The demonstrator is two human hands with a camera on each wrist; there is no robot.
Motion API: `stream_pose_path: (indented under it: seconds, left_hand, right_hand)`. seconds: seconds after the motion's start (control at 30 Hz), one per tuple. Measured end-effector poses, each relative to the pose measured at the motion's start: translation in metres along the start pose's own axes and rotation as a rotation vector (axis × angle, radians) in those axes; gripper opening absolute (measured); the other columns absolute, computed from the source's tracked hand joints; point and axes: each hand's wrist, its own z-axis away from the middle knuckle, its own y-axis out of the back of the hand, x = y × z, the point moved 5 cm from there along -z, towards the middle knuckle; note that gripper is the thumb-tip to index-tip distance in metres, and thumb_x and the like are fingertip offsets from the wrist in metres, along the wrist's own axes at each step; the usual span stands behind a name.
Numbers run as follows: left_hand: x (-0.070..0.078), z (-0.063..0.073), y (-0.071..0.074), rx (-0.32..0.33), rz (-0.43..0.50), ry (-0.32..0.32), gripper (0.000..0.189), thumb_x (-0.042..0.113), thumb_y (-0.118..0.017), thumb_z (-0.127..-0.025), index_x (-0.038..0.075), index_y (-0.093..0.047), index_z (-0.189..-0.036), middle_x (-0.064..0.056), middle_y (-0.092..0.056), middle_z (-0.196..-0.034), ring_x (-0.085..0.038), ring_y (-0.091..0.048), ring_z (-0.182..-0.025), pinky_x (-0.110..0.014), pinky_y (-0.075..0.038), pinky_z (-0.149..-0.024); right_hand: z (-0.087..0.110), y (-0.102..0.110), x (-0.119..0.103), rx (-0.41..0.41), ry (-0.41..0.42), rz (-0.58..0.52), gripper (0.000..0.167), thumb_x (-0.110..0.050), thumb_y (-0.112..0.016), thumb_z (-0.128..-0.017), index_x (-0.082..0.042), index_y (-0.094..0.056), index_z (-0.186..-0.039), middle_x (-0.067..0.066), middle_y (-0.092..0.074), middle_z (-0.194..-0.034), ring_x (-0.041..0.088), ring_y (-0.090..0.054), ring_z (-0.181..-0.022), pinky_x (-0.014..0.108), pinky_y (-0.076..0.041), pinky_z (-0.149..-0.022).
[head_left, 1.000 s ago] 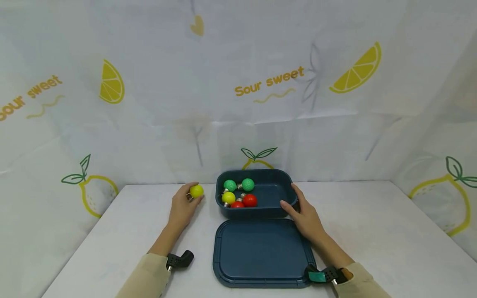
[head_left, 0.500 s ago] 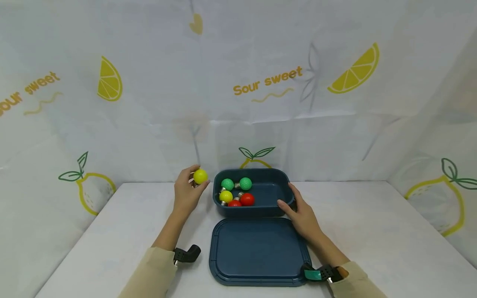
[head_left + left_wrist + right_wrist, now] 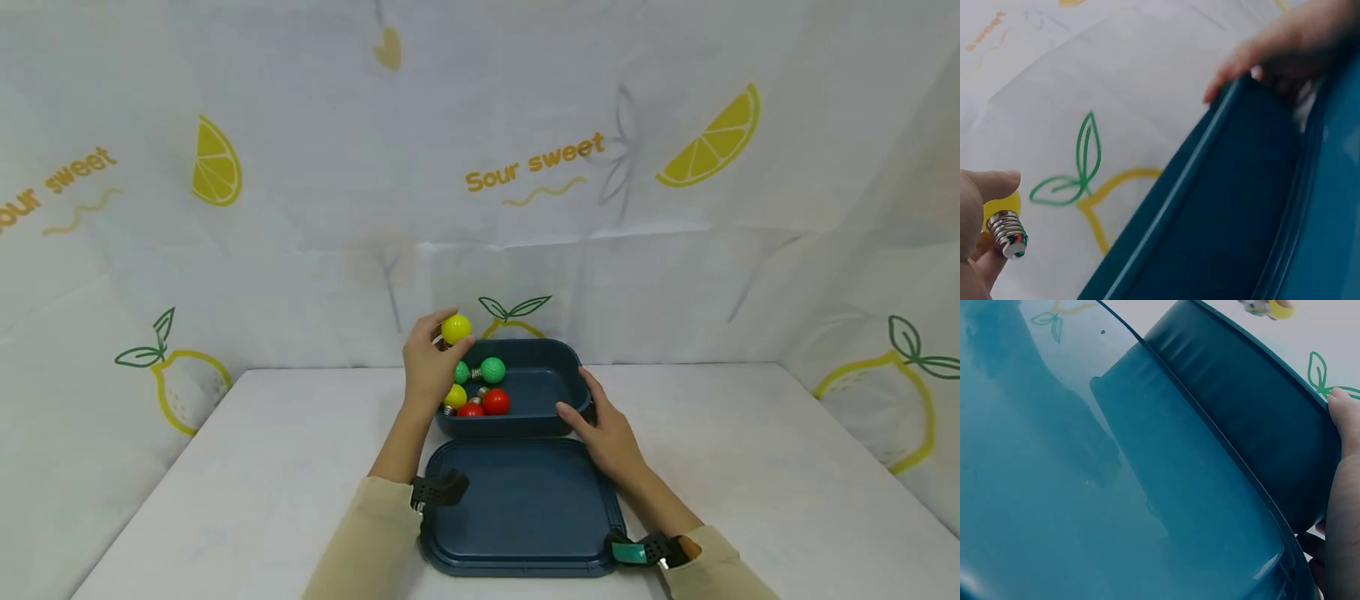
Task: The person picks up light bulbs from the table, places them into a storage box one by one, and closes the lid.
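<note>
My left hand (image 3: pixel 427 367) pinches a yellow light bulb (image 3: pixel 457 329) above the left end of a dark blue box (image 3: pixel 517 427). In the left wrist view the bulb's metal screw base (image 3: pixel 1007 234) points down between thumb and fingers. My right hand (image 3: pixel 611 437) grips the box's right end, its thumb over the front rim. Inside the box, toward the left, lie green bulbs (image 3: pixel 492 370), a yellow bulb (image 3: pixel 454 397) and red bulbs (image 3: pixel 497 402). The left hand partly hides the green and yellow ones.
A dark blue lid (image 3: pixel 525 500) lies flat on the white table (image 3: pixel 720 467), just in front of the box. Behind the box stands a white cloth backdrop (image 3: pixel 315 283) with lemon prints. Both forearms reach in from the front, wearing wrist straps.
My left hand has carried the yellow bulb up and to the right, from beside the box to over its left end. The right hand has stayed on the box.
</note>
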Motion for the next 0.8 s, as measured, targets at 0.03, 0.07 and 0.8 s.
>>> stream_pose_path:
  seconds: [0.03,0.07,0.8]
  left_hand:
    - [0.002,0.000,-0.005,-0.002,0.002,-0.010,0.048,0.008,-0.080,-0.085,0.001,-0.064,-0.131,-0.016,-0.062,-0.128,-0.033,-0.065,-0.120,-0.043,-0.059,-0.095]
    - [0.003,0.001,-0.010,-0.009,-0.001,-0.016,0.049,0.008,-0.080,-0.085,0.002,-0.065,-0.131,-0.016,-0.063,-0.127,-0.032,-0.065,-0.117,-0.041,-0.059,-0.093]
    - [-0.015,0.015,-0.055,-0.351,-0.448,-0.012,0.049,0.015,-0.082,-0.085,0.014,-0.067,-0.132,-0.010,-0.069,-0.131,-0.030,-0.066,-0.114,-0.046,-0.056,-0.097]
  right_hand:
    - [0.000,0.000,0.000,-0.001,0.003,0.000,0.074,-0.043,-0.059,-0.100,-0.021,-0.023,-0.162,0.023,-0.067,-0.127,0.032,-0.065,-0.108,0.054,-0.050,-0.094]
    - [0.000,0.000,0.000,-0.005,0.002,-0.003,0.074,-0.043,-0.059,-0.100,-0.022,-0.023,-0.162,0.023,-0.066,-0.128,0.032,-0.065,-0.108,0.053,-0.050,-0.095]
    - [0.000,0.001,0.003,0.000,-0.001,0.022,0.074,-0.044,-0.060,-0.100,-0.022,-0.024,-0.161,0.013,-0.071,-0.106,0.019,-0.062,-0.089,0.036,-0.048,-0.079]
